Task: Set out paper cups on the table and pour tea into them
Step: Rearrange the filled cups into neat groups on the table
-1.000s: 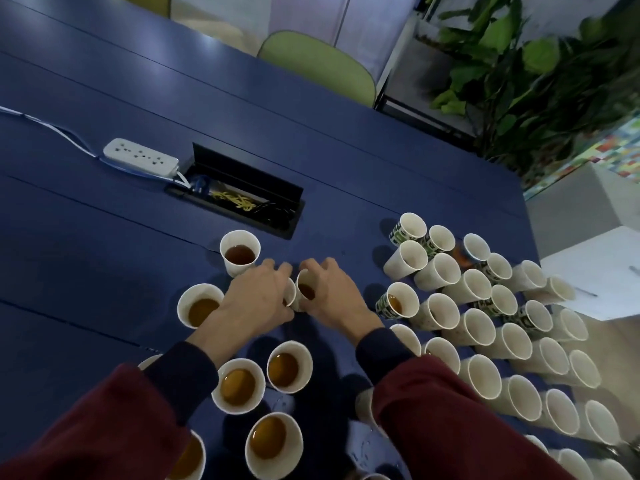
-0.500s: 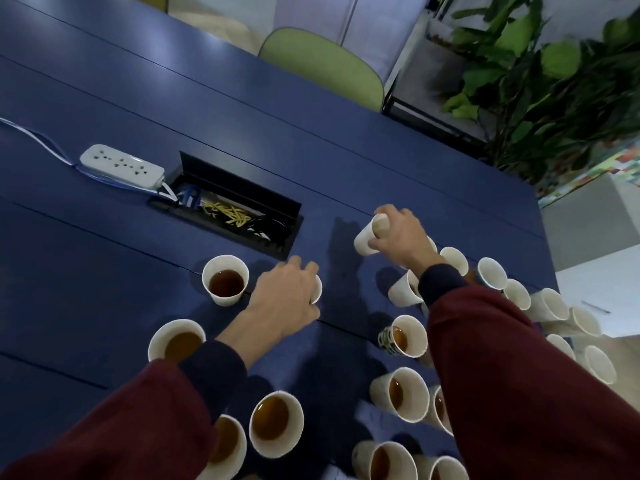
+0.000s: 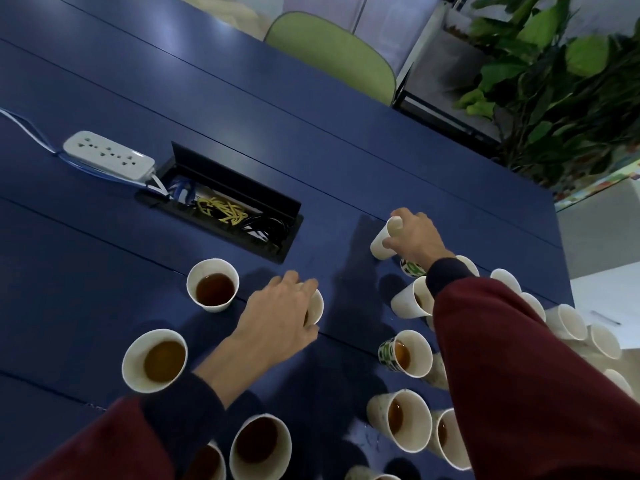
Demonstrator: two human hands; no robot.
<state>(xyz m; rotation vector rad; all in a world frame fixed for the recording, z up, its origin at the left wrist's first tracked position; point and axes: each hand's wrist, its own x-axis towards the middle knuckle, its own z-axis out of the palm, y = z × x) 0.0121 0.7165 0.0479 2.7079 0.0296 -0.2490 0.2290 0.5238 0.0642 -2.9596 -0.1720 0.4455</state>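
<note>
My left hand (image 3: 280,317) wraps around a white paper cup (image 3: 316,307) standing on the blue table (image 3: 311,133); its contents are hidden by my fingers. My right hand (image 3: 414,237) grips another white paper cup (image 3: 381,242) from above, farther back and to the right, at the table surface. Cups holding brown tea stand around my left hand, one at the back left (image 3: 213,285) and one nearer (image 3: 154,360). A patterned cup with tea (image 3: 405,353) stands under my right forearm.
Several more paper cups (image 3: 568,322) crowd the table's right edge. A white power strip (image 3: 109,154) and an open cable box (image 3: 228,216) lie at the back left. A green chair (image 3: 332,53) and a potted plant (image 3: 554,81) are beyond the table.
My hands split apart: the right hand carried a cup away to the back right and lowered it toward the table. The left hand stayed on its cup. The camera shifted right.
</note>
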